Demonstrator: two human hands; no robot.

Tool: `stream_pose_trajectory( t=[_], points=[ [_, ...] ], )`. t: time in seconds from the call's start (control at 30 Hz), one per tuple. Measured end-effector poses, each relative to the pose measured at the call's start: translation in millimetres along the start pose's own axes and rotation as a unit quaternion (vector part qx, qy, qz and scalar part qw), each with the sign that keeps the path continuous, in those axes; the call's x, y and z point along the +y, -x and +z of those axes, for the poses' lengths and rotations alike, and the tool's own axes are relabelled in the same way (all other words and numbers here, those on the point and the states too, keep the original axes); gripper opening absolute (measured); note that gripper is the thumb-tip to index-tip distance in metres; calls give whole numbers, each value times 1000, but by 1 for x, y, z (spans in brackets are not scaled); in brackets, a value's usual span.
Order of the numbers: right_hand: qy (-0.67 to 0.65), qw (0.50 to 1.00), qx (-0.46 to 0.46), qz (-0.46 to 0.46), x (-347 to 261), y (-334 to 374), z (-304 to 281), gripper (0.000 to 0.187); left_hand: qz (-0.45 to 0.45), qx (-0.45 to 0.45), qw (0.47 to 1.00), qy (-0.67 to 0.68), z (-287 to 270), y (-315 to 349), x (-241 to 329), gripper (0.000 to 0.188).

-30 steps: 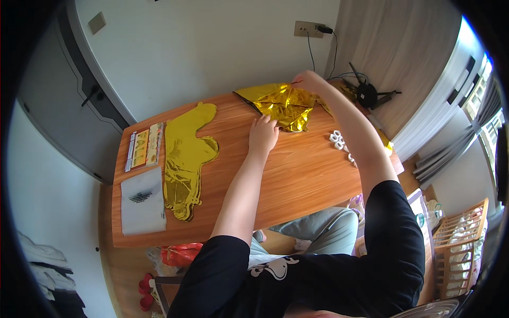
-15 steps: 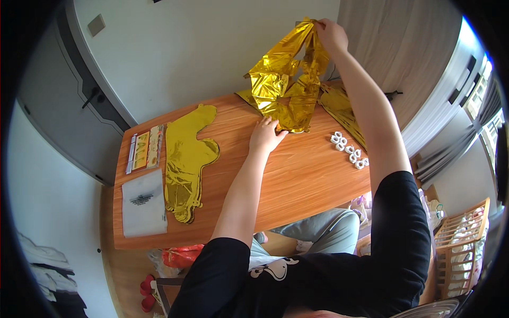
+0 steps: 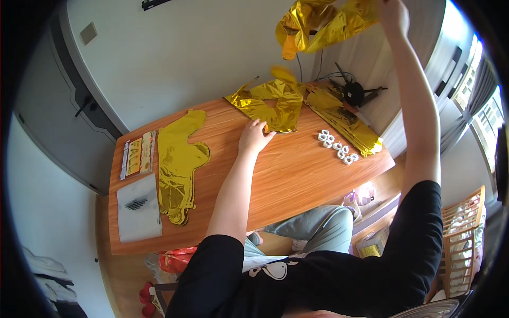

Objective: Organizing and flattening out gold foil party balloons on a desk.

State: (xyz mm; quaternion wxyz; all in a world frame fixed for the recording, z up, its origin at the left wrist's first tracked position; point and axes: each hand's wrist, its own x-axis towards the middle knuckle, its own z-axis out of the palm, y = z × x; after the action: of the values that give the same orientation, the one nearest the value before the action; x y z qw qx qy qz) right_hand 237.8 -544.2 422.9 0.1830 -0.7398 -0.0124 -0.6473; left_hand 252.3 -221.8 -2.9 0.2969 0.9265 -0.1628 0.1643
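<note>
white rings, gold foil stack, clear packet

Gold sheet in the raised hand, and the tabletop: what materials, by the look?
Gold sheet: likely thin metallised foil film, mirror-glossy; it crinkles and hangs limp from the right hand. Tabletop: wood or wood-look laminate, orange-brown with a satin sheen and grain streaks; which one, the view cannot settle.

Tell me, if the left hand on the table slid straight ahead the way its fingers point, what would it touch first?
Most likely the flat gold foil balloon: the left hand points its fingers at the balloon's near edge.
</note>
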Motion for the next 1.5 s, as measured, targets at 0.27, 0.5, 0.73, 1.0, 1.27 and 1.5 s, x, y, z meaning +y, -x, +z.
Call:
stream_pose_trajectory(
  t=[0.27, 0.5, 0.73, 1.0, 1.27, 1.5],
  points=[
    [45, 971, -115, -204, -4, 25, -178, 24, -22, -51, 998, -4, -3, -7, 10, 75],
    [-19, 826, -432, -362, -97, 174, -285, 23, 282, 151, 944, 77, -37, 18, 18, 117],
    [-253, 651, -548, -460, -144, 188, -336, 24, 447, 27, 888, 101, -109, 198, 166, 102],
    [-382, 576, -563, -453, -152, 185, -318, 25, 303, 25, 937, 169, -168, 310, 176, 17],
    [-255, 611, -730, -170, -148, 232, -161, 57, -2, -101, 907, 408, -209, 346, 128, 35],
    [-30, 833, -475, -283, -148, 363, -38, 62, -123, -65, 956, 257, -186, 255, 36, 72]
  ],
)
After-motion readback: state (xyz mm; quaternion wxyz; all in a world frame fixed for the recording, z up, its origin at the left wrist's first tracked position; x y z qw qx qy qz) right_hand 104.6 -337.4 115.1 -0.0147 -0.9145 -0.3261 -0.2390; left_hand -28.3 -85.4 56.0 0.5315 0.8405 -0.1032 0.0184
